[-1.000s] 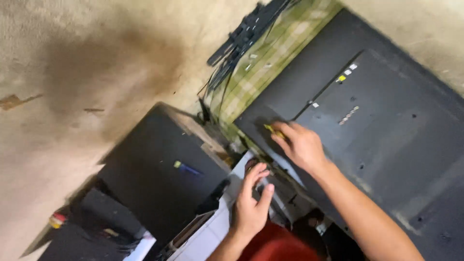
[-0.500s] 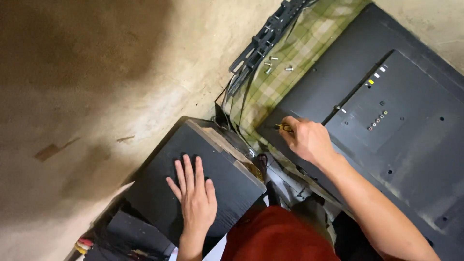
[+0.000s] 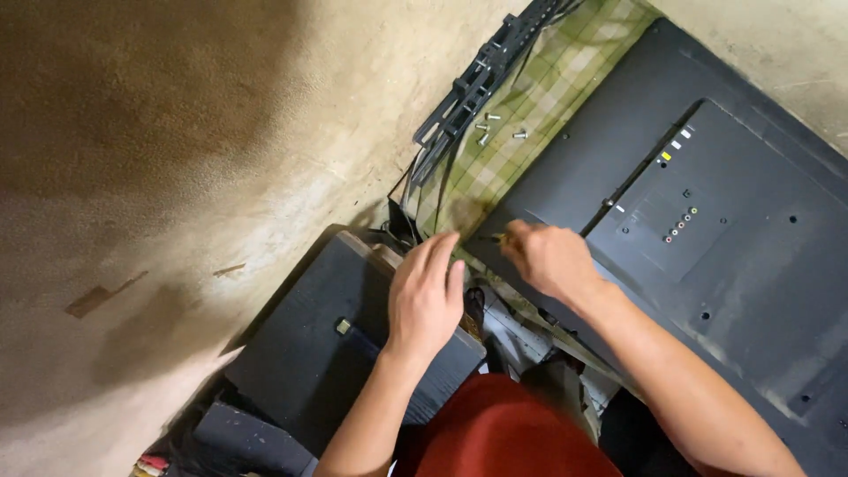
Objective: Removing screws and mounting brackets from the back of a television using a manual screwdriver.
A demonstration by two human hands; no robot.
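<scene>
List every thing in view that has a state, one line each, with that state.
television: lying face down, back panel up, on the checked cloth.
right hand: closed on a small tool at the television's corner edge.
left hand: open, fingers stretched toward that corner, over the black box.
screws: loose, lying on the cloth.
black bracket: detached, lying along the cloth's edge.

Under my right hand [image 3: 552, 259] the TV back [image 3: 707, 238] is matt black plastic, dusty and scuffed toward 4 o'clock. My left hand [image 3: 428, 296] rests on a box [image 3: 327, 362] of matt black, finely grained material. At 12 o'clock lie a woven green checked cloth [image 3: 521, 150], shiny metal screws [image 3: 495, 128] and a black bracket [image 3: 477, 84]. The floor [image 3: 177, 159] is rough, stained concrete.
</scene>
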